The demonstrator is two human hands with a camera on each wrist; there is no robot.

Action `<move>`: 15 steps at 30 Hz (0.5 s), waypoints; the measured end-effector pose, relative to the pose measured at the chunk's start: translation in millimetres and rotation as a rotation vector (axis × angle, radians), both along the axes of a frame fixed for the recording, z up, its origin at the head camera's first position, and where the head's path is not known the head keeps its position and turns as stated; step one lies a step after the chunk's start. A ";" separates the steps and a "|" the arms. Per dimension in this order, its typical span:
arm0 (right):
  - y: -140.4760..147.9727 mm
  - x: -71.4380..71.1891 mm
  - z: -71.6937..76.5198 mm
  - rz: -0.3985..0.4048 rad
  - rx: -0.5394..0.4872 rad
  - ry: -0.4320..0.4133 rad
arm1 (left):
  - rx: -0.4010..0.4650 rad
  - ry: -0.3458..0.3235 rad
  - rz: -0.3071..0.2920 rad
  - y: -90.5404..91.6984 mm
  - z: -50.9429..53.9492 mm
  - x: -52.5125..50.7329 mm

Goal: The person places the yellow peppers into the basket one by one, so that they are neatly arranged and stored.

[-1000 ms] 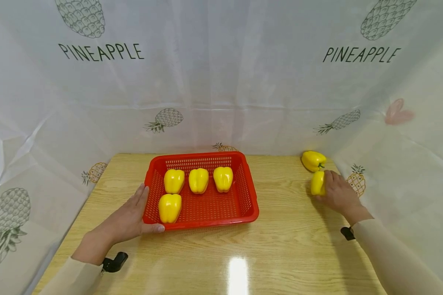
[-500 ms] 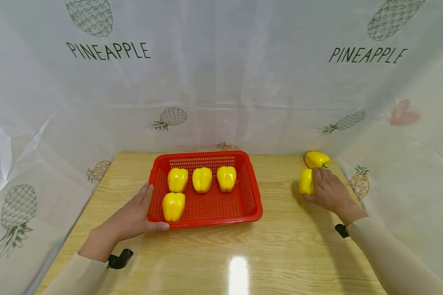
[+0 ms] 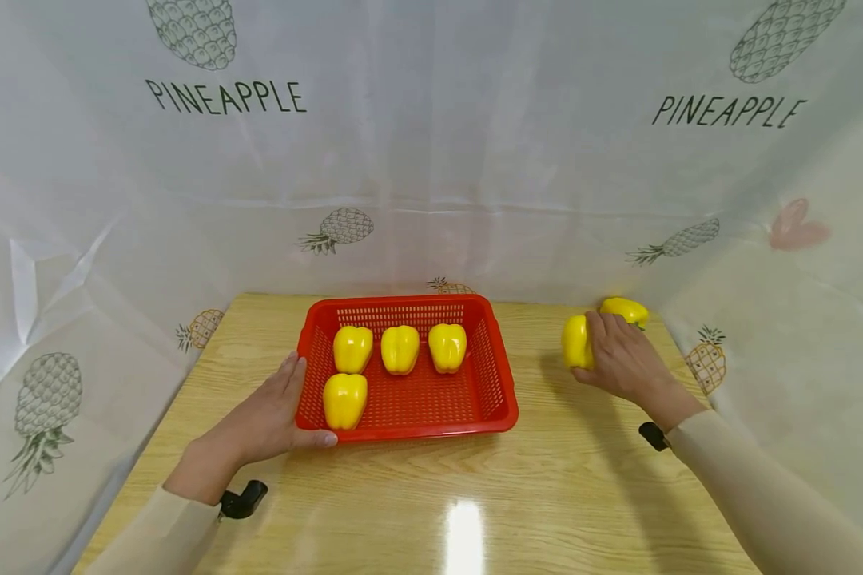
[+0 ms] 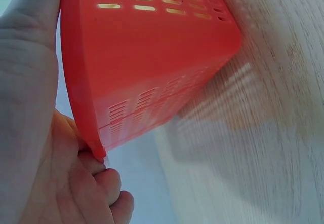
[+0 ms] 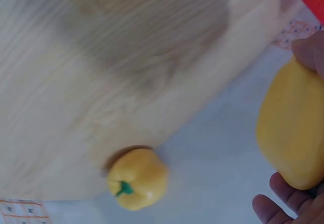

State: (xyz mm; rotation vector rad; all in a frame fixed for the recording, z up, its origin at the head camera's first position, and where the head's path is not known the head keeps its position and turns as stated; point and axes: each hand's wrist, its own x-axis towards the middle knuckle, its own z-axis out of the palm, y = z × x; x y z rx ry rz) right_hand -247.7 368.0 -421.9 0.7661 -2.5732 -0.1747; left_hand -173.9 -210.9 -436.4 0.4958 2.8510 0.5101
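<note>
In the head view a red plastic basket point(image 3: 431, 433) sits on the table with several yellow bell peppers point(image 3: 399, 350) inside, along its back and left. My left hand point(image 3: 262, 415) grips the basket's front left corner, thumb along the front rim and fingers at the left side; the left wrist view shows fingertips curled at the rim point(image 4: 83, 82). To the right of the basket, my right hand point(image 3: 622, 359) holds a yellow bell pepper point(image 3: 577, 342) above the tabletop, pinched between thumb and fingers. Another bell pepper point(image 3: 624, 310), with a green stem point(image 5: 124, 188), lies behind that hand at the table's back right corner.
The wooden table point(image 3: 546, 495) meets a pale curtain point(image 3: 460, 144) printed with pineapples at the back and both sides. A black wrist device point(image 3: 243, 500) is strapped to the left arm, and another point(image 3: 653, 436) to the right.
My right hand has moved left with its bell pepper, away from the one at the back corner, and lifted it. The left hand keeps its place on the basket; the head view has shifted slightly.
</note>
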 end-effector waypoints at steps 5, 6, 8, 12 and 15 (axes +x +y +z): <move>-15.4 -2.2 13.2 0.003 0.007 0.007 | 0.004 0.011 -0.003 -0.8 -0.6 0.4; -18.5 -2.5 15.9 0.001 0.009 0.008 | 0.005 0.011 -0.004 -0.9 -0.6 0.6; -25.1 -2.7 21.6 -0.004 0.017 0.007 | 0.008 0.008 -0.004 -0.8 -0.5 0.8; -42.1 -2.5 35.7 -0.022 0.033 -0.025 | 0.014 0.002 0.000 -0.1 0.0 0.9; -59.6 -1.8 48.6 -0.017 0.050 -0.059 | 0.016 -0.002 0.003 0.0 0.1 1.1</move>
